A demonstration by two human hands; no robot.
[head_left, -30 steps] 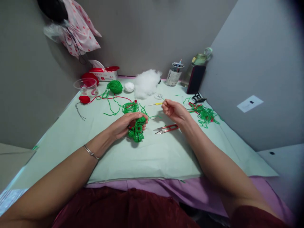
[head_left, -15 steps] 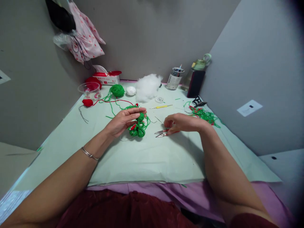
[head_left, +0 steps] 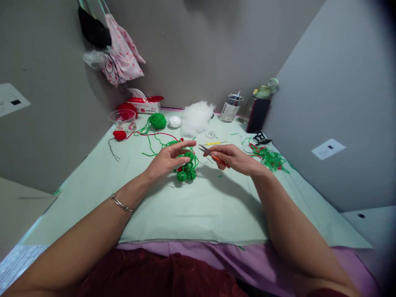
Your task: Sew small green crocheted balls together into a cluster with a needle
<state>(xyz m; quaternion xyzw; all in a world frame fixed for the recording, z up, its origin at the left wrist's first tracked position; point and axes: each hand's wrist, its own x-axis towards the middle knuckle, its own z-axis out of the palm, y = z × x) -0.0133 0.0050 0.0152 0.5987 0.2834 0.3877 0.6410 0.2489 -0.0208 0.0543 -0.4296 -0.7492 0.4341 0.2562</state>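
Observation:
My left hand (head_left: 168,159) holds a small green crocheted piece (head_left: 186,169) with red bits, fingers curled round its top while the index finger stretches out to the right. My right hand (head_left: 232,159) grips red-handled thread snips (head_left: 210,153), whose blades point left toward the green piece and stop a little short of it. Both hands hover over a pale green mat (head_left: 198,206). Loose green yarn (head_left: 168,144) trails from the piece toward a green yarn ball (head_left: 157,121).
A heap of green and red yarn scraps (head_left: 269,157) lies right of my right hand. Behind are white stuffing (head_left: 196,115), a yellow crochet hook (head_left: 215,143), a clear bowl (head_left: 123,119), a red tissue box (head_left: 145,105), a jar of tools (head_left: 230,108) and a dark phone (head_left: 258,115).
My right hand dropped to the mat, picked up the red snips and lifted them toward the green piece. My left hand shifted slightly and stretched its index finger out.

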